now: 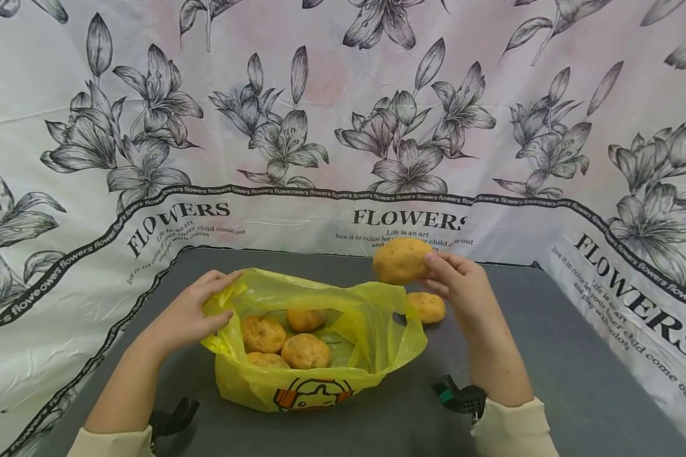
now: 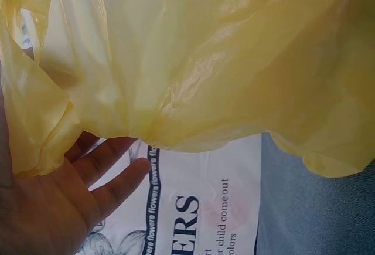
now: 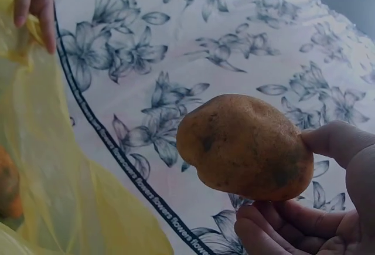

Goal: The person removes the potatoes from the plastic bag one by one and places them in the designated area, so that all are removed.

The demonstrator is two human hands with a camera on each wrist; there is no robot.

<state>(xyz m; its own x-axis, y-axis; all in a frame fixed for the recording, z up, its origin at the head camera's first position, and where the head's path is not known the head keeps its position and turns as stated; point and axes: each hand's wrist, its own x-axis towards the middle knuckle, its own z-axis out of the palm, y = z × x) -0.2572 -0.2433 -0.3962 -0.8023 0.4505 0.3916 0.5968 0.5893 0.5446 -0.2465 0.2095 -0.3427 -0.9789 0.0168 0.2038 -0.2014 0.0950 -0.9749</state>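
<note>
My right hand (image 1: 457, 279) pinches a potato (image 1: 401, 261) between thumb and fingers, raised above the right end of a yellow plastic bag (image 1: 320, 384). In the right wrist view this potato (image 3: 246, 148) shows dark spots on its skin. The bag lies with its mouth open, and several potatoes (image 1: 305, 351) sit inside. At the bag's left side, my left hand (image 1: 191, 311) grips the rim, thumb on the inner side and fingers outside. The left wrist view has the bag's wall (image 2: 193, 61) covering part of that hand.
Another potato (image 1: 427, 307) lies on the grey table (image 1: 554, 355), just behind the bag's right handle. A white cloth (image 1: 297, 222) printed with flowers and lettering hangs behind the table and along both sides.
</note>
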